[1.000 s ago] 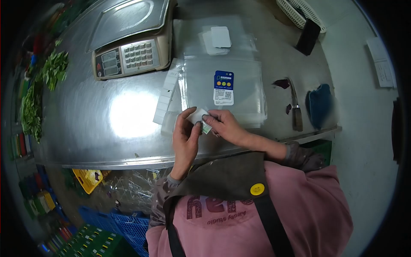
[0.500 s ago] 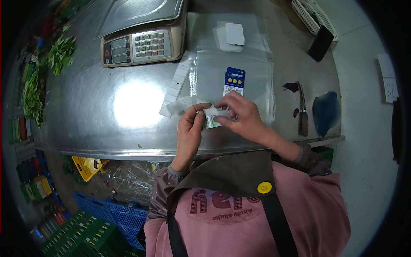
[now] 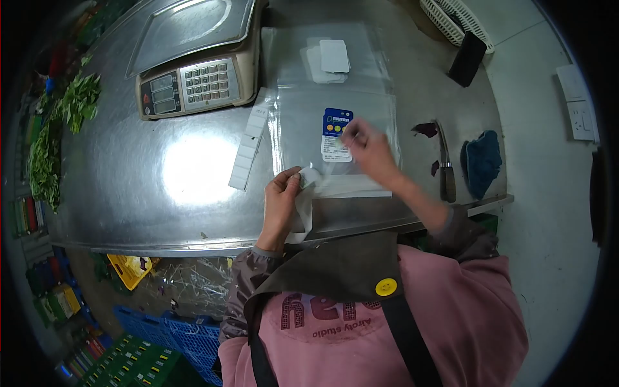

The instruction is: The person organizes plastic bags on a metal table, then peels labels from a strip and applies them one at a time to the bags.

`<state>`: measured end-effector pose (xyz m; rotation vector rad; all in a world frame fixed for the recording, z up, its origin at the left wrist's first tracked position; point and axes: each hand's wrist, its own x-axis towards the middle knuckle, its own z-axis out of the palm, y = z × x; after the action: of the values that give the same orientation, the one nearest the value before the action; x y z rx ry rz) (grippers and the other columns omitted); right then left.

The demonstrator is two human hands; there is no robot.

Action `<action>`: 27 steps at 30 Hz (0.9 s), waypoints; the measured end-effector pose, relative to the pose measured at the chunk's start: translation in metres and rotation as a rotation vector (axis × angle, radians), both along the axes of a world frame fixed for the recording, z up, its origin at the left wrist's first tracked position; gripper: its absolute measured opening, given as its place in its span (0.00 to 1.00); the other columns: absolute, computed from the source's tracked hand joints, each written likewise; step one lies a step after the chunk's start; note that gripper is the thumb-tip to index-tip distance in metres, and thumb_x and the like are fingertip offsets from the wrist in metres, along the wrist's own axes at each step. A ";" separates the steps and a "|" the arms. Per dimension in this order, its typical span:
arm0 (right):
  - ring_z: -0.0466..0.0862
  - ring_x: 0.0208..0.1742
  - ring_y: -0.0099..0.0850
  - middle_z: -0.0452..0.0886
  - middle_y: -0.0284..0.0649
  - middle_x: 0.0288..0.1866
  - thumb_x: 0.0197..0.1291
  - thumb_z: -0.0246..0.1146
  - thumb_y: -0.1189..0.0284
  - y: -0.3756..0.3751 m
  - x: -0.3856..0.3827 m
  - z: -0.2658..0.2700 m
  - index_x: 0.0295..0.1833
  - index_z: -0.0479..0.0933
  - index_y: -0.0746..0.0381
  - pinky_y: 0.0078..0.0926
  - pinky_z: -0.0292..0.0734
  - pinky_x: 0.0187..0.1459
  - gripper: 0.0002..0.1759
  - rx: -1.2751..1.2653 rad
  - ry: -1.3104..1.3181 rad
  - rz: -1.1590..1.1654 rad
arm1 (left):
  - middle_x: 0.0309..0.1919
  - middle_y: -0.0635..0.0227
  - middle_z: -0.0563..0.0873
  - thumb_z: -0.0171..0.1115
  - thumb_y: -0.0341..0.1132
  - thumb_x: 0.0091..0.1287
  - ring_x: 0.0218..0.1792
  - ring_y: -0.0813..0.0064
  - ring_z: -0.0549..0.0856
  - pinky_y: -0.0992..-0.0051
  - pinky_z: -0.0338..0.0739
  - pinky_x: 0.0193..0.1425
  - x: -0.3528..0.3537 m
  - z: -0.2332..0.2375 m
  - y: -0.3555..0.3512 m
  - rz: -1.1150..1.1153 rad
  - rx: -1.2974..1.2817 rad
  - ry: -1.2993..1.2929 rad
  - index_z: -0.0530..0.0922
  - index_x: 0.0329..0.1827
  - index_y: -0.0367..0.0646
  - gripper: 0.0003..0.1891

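Note:
My left hand [image 3: 282, 203] pinches a strip of white label backing paper [image 3: 305, 216], which curls and hangs down toward the table's front edge. Motion blurs my right hand [image 3: 373, 153]. Its fingers are drawn together at the right side of a blue-and-white printed card [image 3: 337, 153]; whatever is between them is too smeared to make out. The card lies on a stack of clear plastic bags [image 3: 374, 109]. Farther back on the bags sit several blank white cards [image 3: 334, 57]. Left of the bags lies another strip of white labels [image 3: 248, 151].
A digital scale [image 3: 187, 90] stands at the back left, with leafy greens [image 3: 77, 106] beyond. On the right are a knife [image 3: 446, 171], a blue cloth [image 3: 482, 164], a dark upright block [image 3: 467, 59] and a white basket [image 3: 477, 29]. Crates [image 3: 135, 364] stand below the table.
My hands have separated. The right one moved from the small green-and-white label up to the printed card, while the left kept the backing strip, which now hangs down. The view shifted slightly.

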<state>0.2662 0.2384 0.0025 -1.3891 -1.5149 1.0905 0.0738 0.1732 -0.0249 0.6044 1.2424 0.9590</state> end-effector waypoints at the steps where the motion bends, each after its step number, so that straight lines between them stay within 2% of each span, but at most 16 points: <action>1: 0.73 0.22 0.20 0.73 0.31 0.23 0.55 0.61 0.72 0.013 0.007 -0.002 0.34 0.72 0.62 0.19 0.68 0.24 0.06 0.000 -0.001 -0.003 | 0.35 0.64 0.81 0.52 0.31 0.66 0.36 0.80 0.80 0.81 0.75 0.44 0.000 -0.004 -0.001 0.031 0.011 0.044 0.74 0.49 0.30 0.14; 3: 0.71 0.22 0.17 0.73 0.29 0.21 0.56 0.60 0.72 0.036 0.018 -0.005 0.34 0.72 0.65 0.17 0.68 0.24 0.07 -0.329 0.103 -0.176 | 0.34 0.65 0.81 0.54 0.30 0.64 0.35 0.80 0.80 0.82 0.75 0.43 0.000 -0.009 -0.001 0.060 0.024 0.089 0.74 0.50 0.30 0.14; 7: 0.73 0.22 0.19 0.75 0.31 0.22 0.55 0.61 0.71 0.056 0.009 -0.024 0.34 0.72 0.67 0.17 0.67 0.23 0.09 -0.301 0.109 -0.146 | 0.31 0.67 0.81 0.56 0.28 0.62 0.34 0.82 0.80 0.83 0.74 0.40 0.000 -0.012 -0.002 0.027 0.033 0.120 0.73 0.51 0.31 0.15; 9: 0.78 0.24 0.25 0.77 0.34 0.22 0.54 0.62 0.69 0.065 0.002 -0.047 0.34 0.73 0.65 0.24 0.68 0.24 0.09 -0.043 -0.189 -0.098 | 0.31 0.67 0.81 0.56 0.28 0.62 0.33 0.82 0.80 0.84 0.73 0.39 0.001 -0.013 -0.002 0.031 0.041 0.118 0.73 0.51 0.31 0.15; 10: 0.78 0.24 0.25 0.77 0.34 0.22 0.54 0.62 0.69 0.066 0.001 -0.049 0.34 0.73 0.65 0.24 0.68 0.24 0.09 -0.044 -0.188 -0.098 | 0.30 0.67 0.81 0.56 0.28 0.62 0.33 0.82 0.80 0.84 0.73 0.39 0.001 -0.013 -0.003 0.034 0.044 0.127 0.73 0.51 0.32 0.15; 12: 0.81 0.28 0.35 0.80 0.38 0.25 0.52 0.62 0.67 0.066 -0.005 -0.047 0.35 0.74 0.61 0.33 0.71 0.28 0.10 0.096 -0.580 -0.055 | 0.29 0.68 0.81 0.56 0.28 0.62 0.33 0.83 0.80 0.84 0.73 0.38 0.000 -0.015 -0.003 0.038 0.047 0.138 0.74 0.51 0.32 0.15; 13: 0.81 0.28 0.35 0.80 0.38 0.25 0.52 0.62 0.67 0.066 -0.009 -0.042 0.35 0.74 0.61 0.33 0.71 0.28 0.10 0.096 -0.579 -0.054 | 0.29 0.68 0.81 0.57 0.28 0.61 0.32 0.83 0.79 0.84 0.73 0.38 0.000 -0.017 -0.003 0.032 0.056 0.162 0.74 0.51 0.32 0.15; 15: 0.81 0.35 0.43 0.81 0.40 0.33 0.51 0.60 0.66 0.066 -0.014 -0.032 0.39 0.72 0.58 0.38 0.73 0.35 0.11 0.026 -0.884 0.013 | 0.28 0.68 0.81 0.57 0.28 0.61 0.31 0.83 0.79 0.84 0.72 0.37 -0.001 -0.018 -0.003 0.026 0.065 0.185 0.74 0.50 0.33 0.15; 17: 0.81 0.37 0.43 0.81 0.40 0.34 0.51 0.60 0.66 0.066 -0.008 -0.032 0.41 0.70 0.58 0.38 0.73 0.36 0.12 0.034 -0.898 0.011 | 0.40 0.61 0.80 0.54 0.29 0.64 0.41 0.76 0.80 0.79 0.75 0.47 -0.003 -0.016 -0.002 -0.063 0.027 0.185 0.70 0.53 0.30 0.16; 18: 0.80 0.38 0.44 0.80 0.40 0.34 0.51 0.60 0.66 0.066 -0.004 -0.031 0.43 0.69 0.57 0.38 0.73 0.37 0.14 0.043 -0.911 0.009 | 0.40 0.61 0.80 0.54 0.29 0.64 0.41 0.76 0.80 0.79 0.75 0.47 -0.003 -0.017 -0.002 -0.063 0.029 0.184 0.70 0.53 0.30 0.16; 19: 0.80 0.38 0.44 0.80 0.40 0.34 0.51 0.60 0.66 0.065 0.005 -0.032 0.43 0.69 0.57 0.38 0.73 0.37 0.14 0.043 -0.912 0.009 | 0.34 0.65 0.80 0.56 0.28 0.63 0.36 0.80 0.79 0.81 0.73 0.41 -0.001 -0.017 -0.003 -0.029 0.046 0.198 0.72 0.52 0.32 0.15; 20: 0.80 0.39 0.43 0.79 0.39 0.33 0.49 0.63 0.65 0.062 0.019 -0.034 0.42 0.70 0.58 0.38 0.72 0.39 0.16 0.055 -0.776 0.014 | 0.28 0.68 0.81 0.57 0.28 0.61 0.31 0.84 0.78 0.83 0.72 0.36 -0.001 -0.018 -0.003 0.007 0.063 0.213 0.74 0.51 0.34 0.15; 21: 0.80 0.39 0.42 0.78 0.38 0.32 0.46 0.65 0.64 0.059 0.032 -0.036 0.42 0.70 0.58 0.37 0.72 0.40 0.18 0.066 -0.640 0.022 | 0.28 0.68 0.81 0.57 0.28 0.61 0.31 0.84 0.78 0.83 0.72 0.36 -0.001 -0.017 -0.003 0.012 0.062 0.213 0.74 0.51 0.34 0.15; 24: 0.78 0.43 0.39 0.76 0.39 0.35 0.42 0.68 0.63 0.034 0.062 -0.011 0.41 0.71 0.59 0.34 0.72 0.42 0.21 0.083 -0.608 0.252 | 0.29 0.68 0.81 0.57 0.28 0.61 0.31 0.83 0.79 0.83 0.71 0.35 0.001 -0.014 -0.003 0.019 0.049 0.208 0.74 0.51 0.33 0.15; 25: 0.78 0.43 0.39 0.76 0.39 0.35 0.42 0.68 0.63 0.022 0.069 -0.009 0.41 0.71 0.59 0.34 0.72 0.42 0.21 0.081 -0.610 0.250 | 0.30 0.67 0.82 0.57 0.29 0.61 0.32 0.83 0.79 0.83 0.71 0.36 0.002 -0.013 -0.002 0.018 0.041 0.200 0.73 0.51 0.34 0.15; 27: 0.77 0.41 0.42 0.74 0.43 0.38 0.45 0.65 0.66 -0.001 0.081 -0.006 0.43 0.71 0.57 0.37 0.73 0.42 0.18 0.260 -0.825 0.394 | 0.31 0.67 0.82 0.57 0.29 0.61 0.33 0.82 0.79 0.83 0.72 0.36 0.002 -0.008 -0.001 0.006 0.035 0.190 0.73 0.51 0.34 0.15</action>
<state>0.3469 0.2379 -0.0032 -1.4632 -2.5000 0.4874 0.0760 0.1718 -0.0333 0.7332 1.3980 0.9466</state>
